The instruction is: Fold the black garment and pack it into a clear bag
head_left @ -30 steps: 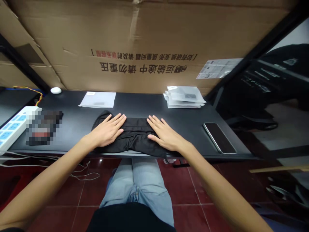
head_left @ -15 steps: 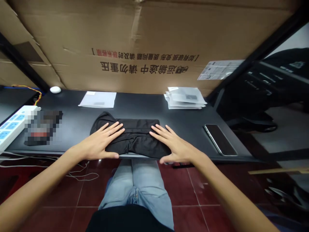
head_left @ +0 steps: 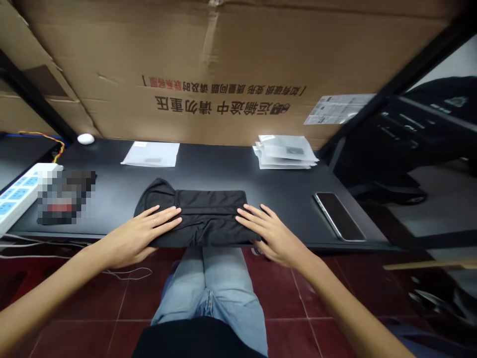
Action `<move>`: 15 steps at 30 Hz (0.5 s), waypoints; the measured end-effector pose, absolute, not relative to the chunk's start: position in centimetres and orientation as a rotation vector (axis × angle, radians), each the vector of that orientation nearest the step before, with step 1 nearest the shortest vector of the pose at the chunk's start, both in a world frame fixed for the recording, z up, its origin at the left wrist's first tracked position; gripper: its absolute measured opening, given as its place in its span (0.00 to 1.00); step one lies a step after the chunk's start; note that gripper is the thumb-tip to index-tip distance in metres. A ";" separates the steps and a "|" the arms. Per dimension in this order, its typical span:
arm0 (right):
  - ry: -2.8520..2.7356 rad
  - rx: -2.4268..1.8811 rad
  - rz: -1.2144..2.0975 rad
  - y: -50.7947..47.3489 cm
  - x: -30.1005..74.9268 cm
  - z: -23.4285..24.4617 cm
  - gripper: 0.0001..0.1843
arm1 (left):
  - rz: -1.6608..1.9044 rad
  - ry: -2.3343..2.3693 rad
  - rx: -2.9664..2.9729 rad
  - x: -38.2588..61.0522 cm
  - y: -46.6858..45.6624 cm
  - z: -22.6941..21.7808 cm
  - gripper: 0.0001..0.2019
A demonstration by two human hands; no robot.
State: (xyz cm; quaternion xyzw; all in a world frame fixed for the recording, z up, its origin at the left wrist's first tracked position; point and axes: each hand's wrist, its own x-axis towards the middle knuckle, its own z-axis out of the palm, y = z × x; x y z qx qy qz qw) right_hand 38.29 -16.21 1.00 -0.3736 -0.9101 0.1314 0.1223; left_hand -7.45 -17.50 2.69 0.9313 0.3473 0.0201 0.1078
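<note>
A folded black cloth [head_left: 208,211] lies along the front edge of the desk, with a rounded, pointed part at its left end and creases running across it. My left hand [head_left: 149,231] rests its outstretched fingers on the cloth's left part, its thumb tucked at the near edge. Over the right end, my right hand [head_left: 268,231] lays its fingers on top, and its thumb goes under the near corner, partly hidden. Both hands hold the cloth between fingers and thumb. What kind of garment or cover it is, I cannot tell.
On the black desk [head_left: 216,169] lie a white packet [head_left: 151,154], several stacked translucent packets [head_left: 285,151] and a phone [head_left: 340,216]. At left are a power strip [head_left: 26,186] and a blurred-out item [head_left: 67,196]. A large cardboard sheet [head_left: 223,54] stands behind.
The cloth has slid slightly toward me, and both hands have shifted nearer as well. The thumbs, which lay stretched in front, are now tucked at or under its near edge.
</note>
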 end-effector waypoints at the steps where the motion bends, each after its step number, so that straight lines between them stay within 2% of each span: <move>1: -2.586 -1.101 0.425 -16.0 38.1 1.2 0.30 | 0.097 1.015 2.696 -7.6 -17.2 3.1 0.43; 3: -2.410 -1.152 0.521 -15.4 37.8 1.8 0.18 | 0.188 1.032 2.573 -7.9 -16.3 3.9 0.30; 5: -2.229 -1.248 0.616 -14.6 37.4 2.5 0.20 | 0.280 1.130 2.431 -8.1 -15.2 4.6 0.21; 9: -2.019 -1.435 0.758 -12.6 36.8 3.6 0.32 | 0.444 1.422 2.217 -7.9 -13.1 5.3 0.23; 15: -1.877 -1.547 0.835 -10.6 36.0 3.3 0.33 | 0.744 1.755 2.063 -6.7 -10.9 4.0 0.23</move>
